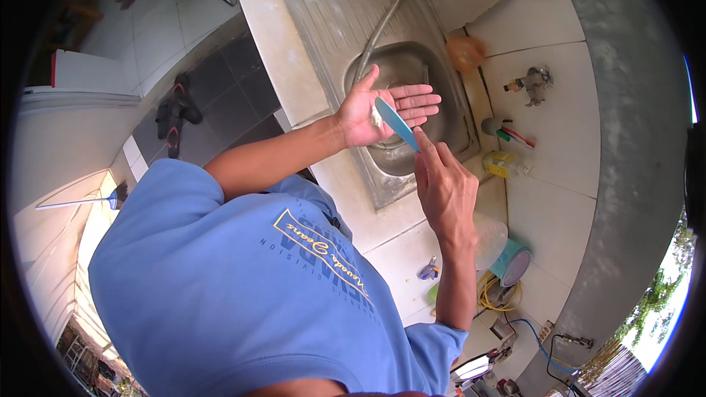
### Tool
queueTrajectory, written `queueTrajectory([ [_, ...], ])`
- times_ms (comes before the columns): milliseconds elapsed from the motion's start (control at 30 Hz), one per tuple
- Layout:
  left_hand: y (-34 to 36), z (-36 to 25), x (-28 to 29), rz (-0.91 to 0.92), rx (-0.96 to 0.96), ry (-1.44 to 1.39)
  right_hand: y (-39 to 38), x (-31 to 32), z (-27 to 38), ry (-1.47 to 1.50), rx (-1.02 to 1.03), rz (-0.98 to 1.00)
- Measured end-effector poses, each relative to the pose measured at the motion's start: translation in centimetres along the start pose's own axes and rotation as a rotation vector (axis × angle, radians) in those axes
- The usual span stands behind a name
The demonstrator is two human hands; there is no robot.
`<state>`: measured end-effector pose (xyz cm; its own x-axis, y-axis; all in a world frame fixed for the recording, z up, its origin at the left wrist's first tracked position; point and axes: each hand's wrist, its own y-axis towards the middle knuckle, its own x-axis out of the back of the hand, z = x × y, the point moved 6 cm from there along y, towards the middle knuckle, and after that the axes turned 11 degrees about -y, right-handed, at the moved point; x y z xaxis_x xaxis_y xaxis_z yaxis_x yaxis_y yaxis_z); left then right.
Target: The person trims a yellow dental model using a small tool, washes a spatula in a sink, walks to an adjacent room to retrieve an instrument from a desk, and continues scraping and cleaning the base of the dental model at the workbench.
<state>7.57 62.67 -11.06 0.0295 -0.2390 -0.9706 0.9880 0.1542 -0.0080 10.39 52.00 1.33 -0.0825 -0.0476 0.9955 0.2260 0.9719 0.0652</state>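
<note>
Over the sink basin [401, 163], my left hand [365, 112] lies palm up with its fingers stretched out. A small dab of white paste [376, 116] sits on that palm. In my right hand [446, 180], a light-blue spatula [397, 125] is pinched near its lower end. Its rounded flat tip meets the left palm beside the white paste. My right fingers hide the rest of its handle.
A grey hose [390, 15] runs into the steel sink. Along the tiled wall are a tap [531, 86], toothbrushes [517, 138], a yellow packet [499, 164] and an orange bag [465, 54]. A teal tub [510, 262] stands farther along the counter. Dark sandals [176, 116] lie on the floor.
</note>
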Motion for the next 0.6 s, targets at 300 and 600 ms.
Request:
queueTrajectory([
  [300,0.4,0.8,1.4,-0.045,-0.13,0.022,-3.0,-0.2,2.9,-0.169,0.019,0.041],
  [600,0.2,1.7,1.4,-0.084,-0.237,0.389,-3.5,-0.1,1.1,0.006,-0.141,0.18],
])
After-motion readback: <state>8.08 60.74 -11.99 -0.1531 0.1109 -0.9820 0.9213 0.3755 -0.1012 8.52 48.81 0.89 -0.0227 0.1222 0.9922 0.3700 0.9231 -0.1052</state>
